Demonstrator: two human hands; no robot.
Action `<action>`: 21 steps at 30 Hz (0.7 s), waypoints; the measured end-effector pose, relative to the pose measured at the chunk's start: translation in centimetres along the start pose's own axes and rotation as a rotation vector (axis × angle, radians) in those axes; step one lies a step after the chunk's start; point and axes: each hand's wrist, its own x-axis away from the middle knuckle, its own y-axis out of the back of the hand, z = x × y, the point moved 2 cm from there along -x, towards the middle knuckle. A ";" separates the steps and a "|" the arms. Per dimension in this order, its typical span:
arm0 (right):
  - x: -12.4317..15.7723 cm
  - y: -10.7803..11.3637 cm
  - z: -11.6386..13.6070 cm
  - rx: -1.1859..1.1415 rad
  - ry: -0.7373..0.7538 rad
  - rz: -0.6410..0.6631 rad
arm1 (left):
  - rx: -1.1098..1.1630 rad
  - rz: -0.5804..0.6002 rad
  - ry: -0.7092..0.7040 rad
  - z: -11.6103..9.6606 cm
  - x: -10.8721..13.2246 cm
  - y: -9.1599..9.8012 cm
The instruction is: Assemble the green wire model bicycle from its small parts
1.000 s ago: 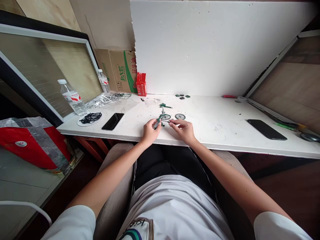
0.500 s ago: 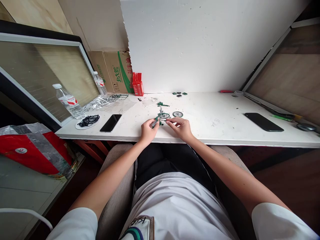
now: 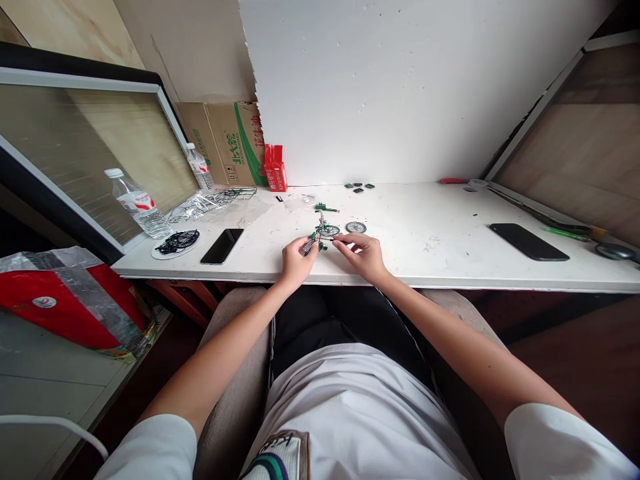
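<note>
Right hand slightly shifted, grip pinching dark rod, left hand grip closed on toy bike, near desk's front edge

One camera, worn on the person's head, looks forward and down over the white shirt and black trousers onto the counter. The shirt is nearest; the left hand and right hand lie farther off, mid-view. The wide view reaches up to the white panel behind and left to a red bag.

Soft light brightens the tabletop; frame edges stretch.
</note>
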 end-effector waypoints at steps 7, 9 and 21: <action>0.0 -0.1 -0.1 0.015 -0.001 -0.003 | 0.035 0.004 -0.017 0.5 -0.1 -0.1; 0.1 -0.1 -0.1 0.025 0.005 -0.008 | 0.044 0.005 -0.034 0.6 -0.1 -0.1; 0.7 -0.4 -0.2 0.150 0.111 -0.001 | -0.025 0.006 -0.132 0.0 0.2 0.0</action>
